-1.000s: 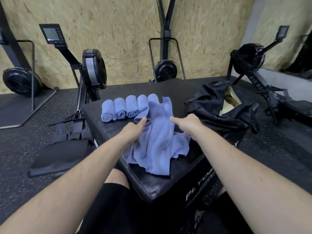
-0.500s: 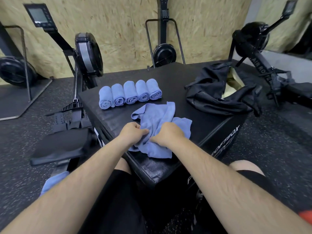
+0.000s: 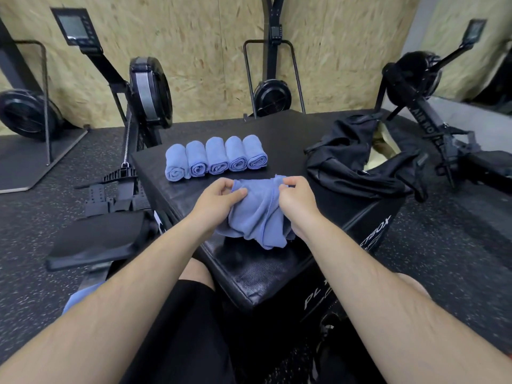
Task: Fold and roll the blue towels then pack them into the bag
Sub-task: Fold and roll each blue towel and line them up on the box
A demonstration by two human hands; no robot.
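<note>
At the near half of the box (image 3: 277, 273) top, left fingers (image 3: 225, 184) and thumb pinch the far left corner of the loose towel (image 3: 255, 214); right fingers (image 3: 294, 180) pinch its far right corner. Both hands grasping, knuckles up. Left hand (image 3: 221, 198) and right hand (image 3: 297, 199) are set apart, with the towel's upper edge stretched between them. The rest of the towel sags in rumpled folds towards the near side, its lower end resting on the box. Beyond the hands, five rolled towels (image 3: 216, 157) lie side by side in a row on the box, touching one another, spiral ends facing the camera. To the right of the row, well apart from it, the black bag (image 3: 354, 162) slumps on the far right part of the box, mouth open, pale lining visible inside. Cannot tell whether any towel is in it. Lettering on the box's side is partly hidden by the right forearm. Black shorts (image 3: 180, 328) at the lower edge. A blue cloth (image 3: 80, 297) shows at lower left behind the left forearm; too hidden to identify. Rowers (image 3: 149, 92) stand on the dark speckled floor (image 3: 41, 217) to left and right, chipboard wall (image 3: 207, 37) behind.
</note>
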